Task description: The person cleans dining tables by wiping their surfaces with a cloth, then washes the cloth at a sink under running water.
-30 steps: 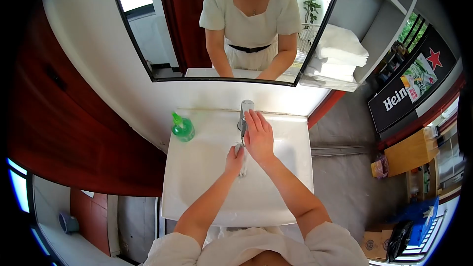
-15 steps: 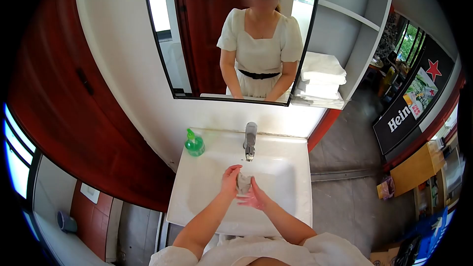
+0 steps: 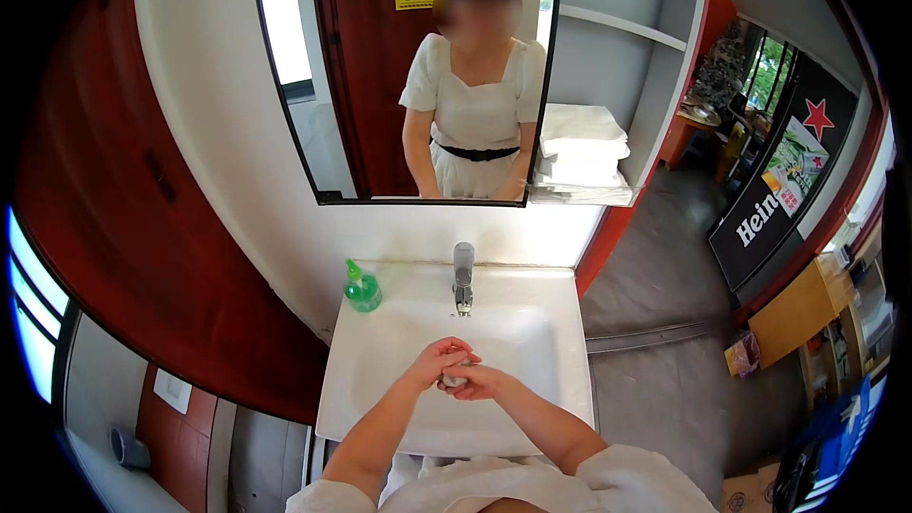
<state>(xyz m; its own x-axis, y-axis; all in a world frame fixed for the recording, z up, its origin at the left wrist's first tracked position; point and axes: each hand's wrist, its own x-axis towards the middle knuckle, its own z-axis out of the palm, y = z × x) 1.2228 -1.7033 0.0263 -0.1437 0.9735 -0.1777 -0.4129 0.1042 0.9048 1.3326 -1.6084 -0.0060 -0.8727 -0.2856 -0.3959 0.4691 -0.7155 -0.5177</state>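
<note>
My left hand (image 3: 443, 358) and my right hand (image 3: 478, 381) are cupped together over the near half of the white sink (image 3: 560, 380). Between them they press a small, crumpled greyish-white cloth-like piece (image 3: 457, 381). Only a sliver of it shows between the fingers, so its exact kind is unclear. The fingers of both hands are curled and overlap around it. Behind the hands, apart from them, stands the chrome faucet (image 3: 463, 277); no stream of water is visible from it.
A green pump bottle (image 3: 363, 289) stands on the sink's back left corner. Above hangs a black-framed mirror (image 3: 361, 104) reflecting a person in white. Folded white towels (image 3: 581, 147) lie on the shelf at right. A dark red door (image 3: 180, 180) is on the left.
The hands have closed together around the greyish-white piece, covering most of it; before, they were apart with it showing between them. The view has shifted slightly.
</note>
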